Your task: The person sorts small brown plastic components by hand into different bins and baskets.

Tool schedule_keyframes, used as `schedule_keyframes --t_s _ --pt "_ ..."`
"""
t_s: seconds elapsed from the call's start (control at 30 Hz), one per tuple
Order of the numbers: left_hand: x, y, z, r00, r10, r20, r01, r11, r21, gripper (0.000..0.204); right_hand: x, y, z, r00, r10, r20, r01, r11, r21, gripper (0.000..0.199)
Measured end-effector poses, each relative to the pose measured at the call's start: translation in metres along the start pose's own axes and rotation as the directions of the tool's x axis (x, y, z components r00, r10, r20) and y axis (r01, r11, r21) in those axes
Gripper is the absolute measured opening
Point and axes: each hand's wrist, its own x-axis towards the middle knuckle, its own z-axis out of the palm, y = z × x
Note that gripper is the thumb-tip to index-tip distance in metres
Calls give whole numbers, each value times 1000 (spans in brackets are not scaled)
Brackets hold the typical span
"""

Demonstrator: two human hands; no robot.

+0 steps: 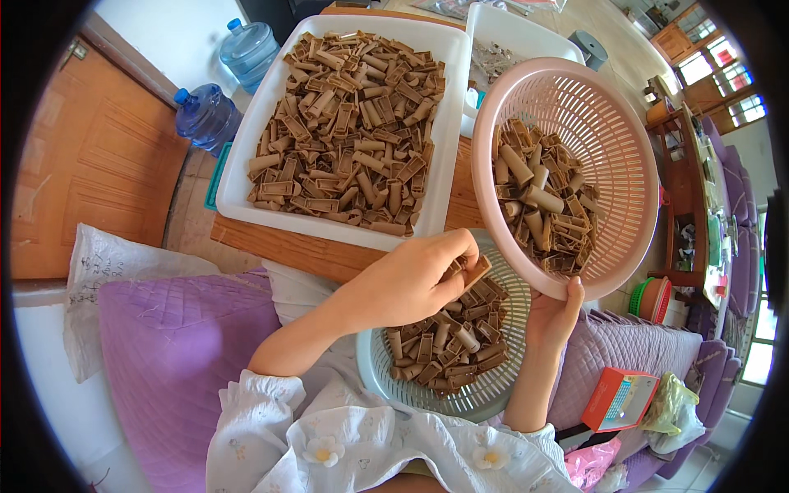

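Observation:
My left hand is closed, pinching small brown plastic pieces above a pale green basket. That basket sits on my lap with many of the same brown pieces inside. My right hand grips the near rim of a pink basket, thumb over the edge. The pink basket tilts toward me, and brown pieces have gathered along its left side. Beyond my left hand, a white tray is heaped with more brown pieces.
The tray rests on a wooden table. Behind the pink basket is another white tray with small clear pieces. Blue water jugs stand at the far left. Purple padded seats flank me. A red box and plastic bags lie at right.

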Motion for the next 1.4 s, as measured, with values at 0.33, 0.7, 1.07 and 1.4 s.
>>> schedule_keyframes --t_s 0.33,0.7,1.07,1.4 --pt "-14 -15 -1 983 -174 56 152 606 -781 9 4 0 -2 999 -18 -27 18 1000 10 34" --pt "116 43 -7 907 281 -314 -303 953 -23 5 2 2 6 1000 -23 -17 21 998 -64 28" --pt "125 20 -14 900 286 -330 -255 957 136 5 6 0 4 1000 -25 -2 24 996 -85 30" --pt "50 47 30 921 387 -39 -344 857 384 11 4 0 14 999 -35 9 35 997 -65 24"
